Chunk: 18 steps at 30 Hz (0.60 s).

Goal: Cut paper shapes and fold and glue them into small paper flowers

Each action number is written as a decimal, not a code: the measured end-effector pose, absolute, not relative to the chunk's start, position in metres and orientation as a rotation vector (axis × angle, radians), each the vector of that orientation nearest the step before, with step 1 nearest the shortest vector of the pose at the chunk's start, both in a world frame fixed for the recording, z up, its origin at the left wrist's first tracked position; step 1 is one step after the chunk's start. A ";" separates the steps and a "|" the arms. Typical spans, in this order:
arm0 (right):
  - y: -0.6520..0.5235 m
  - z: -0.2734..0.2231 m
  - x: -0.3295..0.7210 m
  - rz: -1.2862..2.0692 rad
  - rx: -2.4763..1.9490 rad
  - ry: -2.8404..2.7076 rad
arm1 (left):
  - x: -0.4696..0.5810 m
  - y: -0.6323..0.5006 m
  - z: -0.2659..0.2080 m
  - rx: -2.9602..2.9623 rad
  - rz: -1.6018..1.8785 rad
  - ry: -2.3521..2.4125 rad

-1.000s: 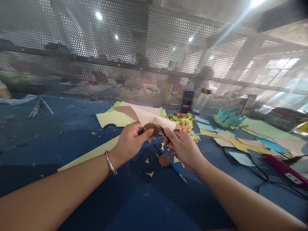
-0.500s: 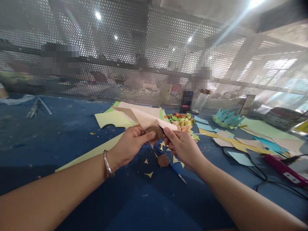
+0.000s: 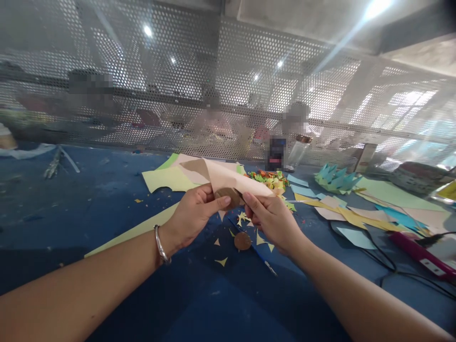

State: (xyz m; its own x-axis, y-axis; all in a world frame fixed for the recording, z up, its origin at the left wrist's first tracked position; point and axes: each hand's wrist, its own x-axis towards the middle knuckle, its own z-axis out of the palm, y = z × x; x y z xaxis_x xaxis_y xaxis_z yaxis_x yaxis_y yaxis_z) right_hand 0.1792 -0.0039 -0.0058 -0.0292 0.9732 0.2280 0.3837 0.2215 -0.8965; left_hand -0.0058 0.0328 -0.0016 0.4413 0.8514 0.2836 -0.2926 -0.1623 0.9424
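My left hand (image 3: 194, 211) is closed, thumb on top, pinching a pale pink sheet of paper (image 3: 231, 178) together with a brown disc (image 3: 228, 195). The sheet curls up behind the fingers. In my right hand (image 3: 269, 216) are small dark scissors (image 3: 239, 192), their blades at the disc's right edge against the paper; the handles are hidden in my fingers. Below the hands, a second brown disc (image 3: 242, 241) lies on the blue table among pointed paper offcuts (image 3: 221, 261) and across a blue pen-like stick (image 3: 261, 259).
Yellow paper sheets (image 3: 167, 178) lie behind my left hand. Beyond the right hand are a heap of cut paper pieces (image 3: 269, 179), a glass bottle (image 3: 298, 152), a blue-green paper crown shape (image 3: 335, 179), coloured strips, and a magenta power strip (image 3: 416, 251) with black cables. A perforated metal screen (image 3: 160, 57) borders the table.
The pink sheet has tilted and curled further upward, showing its shaded underside at the left. Less of the scissor blades shows now. Both hands stay in nearly the same place.
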 end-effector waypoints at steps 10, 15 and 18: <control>-0.004 -0.007 0.181 0.729 -1.331 -1.629 | -0.008 0.032 0.000 1.346 1.074 0.633; -0.005 -0.004 0.182 0.711 -1.341 -1.668 | -0.009 0.033 -0.001 1.355 1.087 0.635; -0.006 -0.003 0.182 0.709 -1.340 -1.676 | -0.009 0.033 -0.002 1.326 1.069 0.629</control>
State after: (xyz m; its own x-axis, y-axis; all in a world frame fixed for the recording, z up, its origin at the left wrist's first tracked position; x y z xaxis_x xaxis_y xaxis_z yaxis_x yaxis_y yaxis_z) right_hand 0.1817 -0.0056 -0.0030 -0.0602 0.9615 0.2682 0.4773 0.2637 -0.8382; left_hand -0.0086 0.0332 -0.0023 0.4202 0.8855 0.1983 -0.2566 -0.0937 0.9620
